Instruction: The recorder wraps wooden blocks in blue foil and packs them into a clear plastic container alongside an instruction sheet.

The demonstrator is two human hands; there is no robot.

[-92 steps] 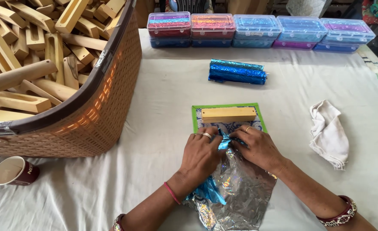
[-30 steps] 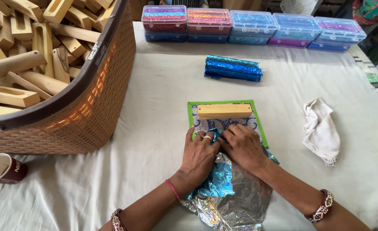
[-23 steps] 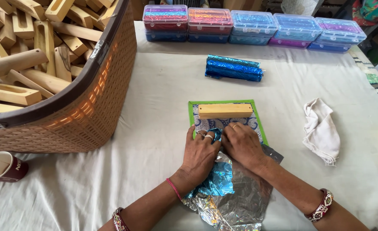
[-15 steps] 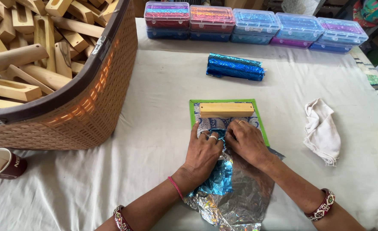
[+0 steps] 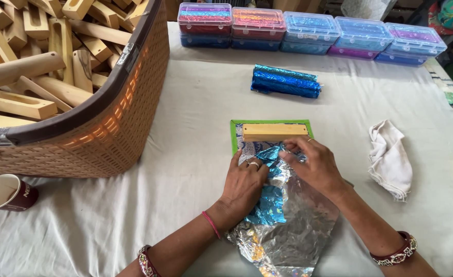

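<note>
A crumpled sheet of foil [image 5: 288, 225], silver on one face and shiny blue on the other, lies on the white cloth in front of me. My left hand [image 5: 246, 183] presses down on its blue part. My right hand [image 5: 312, 165] pinches the foil's upper edge. Both hands sit just below a pale wooden block [image 5: 274, 132] that rests on a green-edged patterned card [image 5: 235, 138].
A large woven basket [image 5: 108, 128] full of wooden blocks stands at the left. A roll of blue foil [image 5: 286, 81] lies beyond the card, with several clear plastic boxes [image 5: 308, 31] behind it. A white rag [image 5: 389, 158] lies at the right, a cup [image 5: 5, 193] at the lower left.
The hands have kept working the foil's top edge just below the wooden block, shifting slightly. The block, card and other objects have not moved.
</note>
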